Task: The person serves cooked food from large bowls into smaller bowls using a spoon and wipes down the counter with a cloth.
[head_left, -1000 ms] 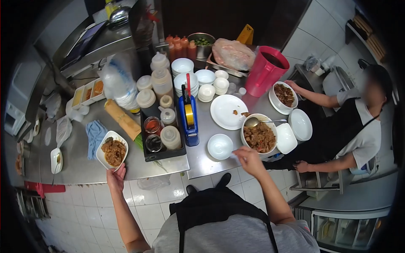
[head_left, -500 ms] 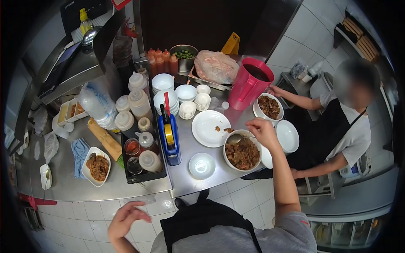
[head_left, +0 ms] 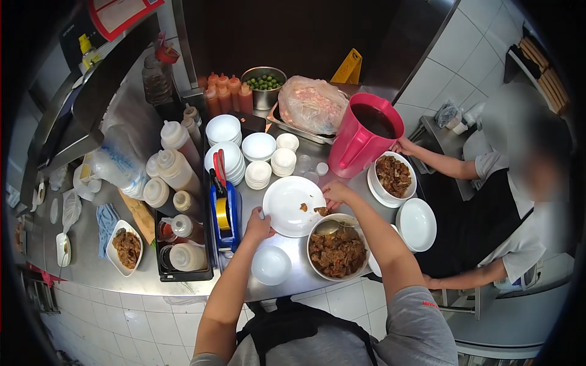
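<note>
Right hand (head_left: pixel 336 194) has left the silver metal spoon (head_left: pixel 328 228); left hand (head_left: pixel 259 225) has come in from near left; fingers of both now grasp the round white plate (head_left: pixel 285 208).

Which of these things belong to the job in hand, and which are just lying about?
Seemingly in the job:
white plate, left hand and right hand at its rim
bowl of cooked food
spoon

Seemingly just lying about:
blue tape dispenser
pink jug
blue cloth
</note>
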Motion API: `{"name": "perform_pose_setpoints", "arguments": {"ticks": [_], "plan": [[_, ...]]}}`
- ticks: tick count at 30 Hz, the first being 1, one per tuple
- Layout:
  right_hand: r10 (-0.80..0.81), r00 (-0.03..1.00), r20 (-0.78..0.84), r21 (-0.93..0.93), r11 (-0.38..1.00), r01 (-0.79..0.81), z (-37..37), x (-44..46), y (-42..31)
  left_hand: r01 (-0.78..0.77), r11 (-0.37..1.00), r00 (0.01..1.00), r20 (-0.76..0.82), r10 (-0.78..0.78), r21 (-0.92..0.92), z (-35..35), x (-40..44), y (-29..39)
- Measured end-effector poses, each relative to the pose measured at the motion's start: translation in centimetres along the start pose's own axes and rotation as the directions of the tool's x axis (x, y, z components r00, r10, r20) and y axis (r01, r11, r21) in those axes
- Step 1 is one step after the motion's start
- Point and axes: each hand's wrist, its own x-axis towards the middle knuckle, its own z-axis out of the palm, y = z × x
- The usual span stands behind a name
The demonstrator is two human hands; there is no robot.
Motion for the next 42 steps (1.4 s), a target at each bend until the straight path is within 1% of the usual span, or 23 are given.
{"name": "perform_pose_setpoints", "arguments": {"ticks": [2, 3, 5, 9, 12, 14, 15, 17, 18, 20, 22, 23, 24, 26, 28, 30, 33, 36, 37, 40, 41, 42], "plan": [[-0.035, 0.999, 0.019, -0.057, 0.998, 0.036, 0.1, 0.4, 0.0, -0.060, 0.998, 0.998, 0.006, 0.060, 0.008, 0.1, 0.2, -0.3], [-0.053, 0.998, 0.029, -0.086, 0.995, 0.056, 0.1, 0.5, -0.1, -0.057, 0.998, 0.998, 0.009, 0.057, -0.006, 0.0, 0.3, -0.6], [-0.096, 0.995, 0.017, -0.069, 0.993, 0.097, 0.1, 0.7, -0.3, -0.055, 0.998, 0.998, 0.013, 0.055, -0.036, -0.3, 0.5, -1.1], [-0.212, 0.977, 0.006, -0.044, 0.976, 0.212, -0.4, 1.7, -1.3, 0.022, 0.982, 1.000, 0.025, -0.017, -0.186, -0.6, -0.5, -0.6], [-0.201, 0.977, 0.077, -0.052, 0.977, 0.205, -1.1, 1.7, -2.3, 0.039, 0.971, 0.998, 0.053, -0.027, -0.238, -0.8, -1.0, -0.6], [-0.209, 0.974, 0.088, -0.027, 0.977, 0.212, -1.0, 1.1, -3.1, 0.034, 0.966, 0.999, 0.049, -0.022, -0.255, -1.1, -2.1, -0.2], [-0.208, 0.975, 0.083, -0.015, 0.978, 0.210, -1.2, 0.6, -3.4, 0.044, 0.962, 0.997, 0.076, -0.025, -0.270, -1.4, -2.4, -0.1], [-0.252, 0.963, 0.099, -0.042, 0.965, 0.257, -1.3, 0.5, -3.3, 0.075, 0.955, 0.987, 0.160, -0.029, -0.288, -1.9, -2.8, 0.1], [-0.273, 0.956, 0.107, -0.053, 0.959, 0.280, -1.4, 0.3, -3.2, 0.077, 0.964, 0.994, 0.100, -0.053, -0.255, -1.5, -3.8, 1.1], [-0.237, 0.967, 0.093, -0.015, 0.971, 0.240, -1.6, -1.8, -4.6, 0.101, 0.942, 0.992, 0.103, -0.072, -0.319, -1.8, -4.9, 2.2], [-0.237, 0.969, 0.074, 0.045, 0.971, 0.235, -1.8, -5.1, -6.4, 0.013, 0.957, 0.999, 0.048, 0.001, -0.290, -2.0, -6.0, 3.7], [-0.250, 0.966, 0.058, 0.084, 0.966, 0.245, -1.8, -7.1, -6.9, -0.030, 0.961, 0.999, 0.012, 0.035, -0.276, -2.4, -6.4, 4.3], [-0.262, 0.964, 0.047, 0.125, 0.959, 0.254, -1.6, -9.0, -7.3, -0.113, 0.980, 0.993, -0.050, 0.106, -0.162, -2.9, -6.2, 4.7], [-0.289, 0.957, -0.029, 0.222, 0.931, 0.289, -0.2, -12.8, -7.0, -0.255, 0.966, 0.961, -0.100, 0.259, 0.050, -4.6, -4.5, 5.1], [-0.291, 0.952, -0.097, 0.337, 0.890, 0.307, 2.5, -15.6, -6.3, -0.390, 0.904, 0.916, -0.031, 0.401, 0.179, -6.1, -4.6, 7.3], [-0.260, 0.950, -0.171, 0.458, 0.833, 0.310, 5.9, -18.0, -5.3, -0.397, 0.880, 0.915, 0.037, 0.402, 0.260, -6.6, -6.7, 10.6], [-0.206, 0.940, -0.271, 0.575, 0.749, 0.329, 11.6, -18.8, -3.5, -0.491, 0.799, 0.871, 0.181, 0.457, 0.346, -7.4, -7.2, 11.9], [-0.193, 0.932, -0.305, 0.640, 0.683, 0.351, 16.4, -19.3, -2.9, -0.576, 0.630, 0.811, 0.264, 0.522, 0.521, -7.8, -6.9, 11.8], [-0.193, 0.939, -0.286, 0.627, 0.703, 0.335, 17.5, -19.6, -3.0, -0.592, 0.615, 0.801, 0.296, 0.520, 0.522, -8.0, -7.0, 11.6], [-0.119, 0.931, -0.346, 0.583, 0.750, 0.313, 20.4, -20.1, -2.3, -0.637, 0.504, 0.756, 0.343, 0.558, 0.584, -7.9, -7.5, 10.8], [-0.113, 0.924, -0.365, 0.588, 0.741, 0.323, 21.1, -20.5, -2.0, -0.641, 0.475, 0.751, 0.362, 0.552, 0.603, -7.8, -7.8, 10.5], [-0.107, 0.917, -0.384, 0.592, 0.734, 0.334, 21.7, -21.0, -1.8, -0.661, 0.426, 0.722, 0.370, 0.585, 0.617, -7.4, -8.4, 10.2]]}}
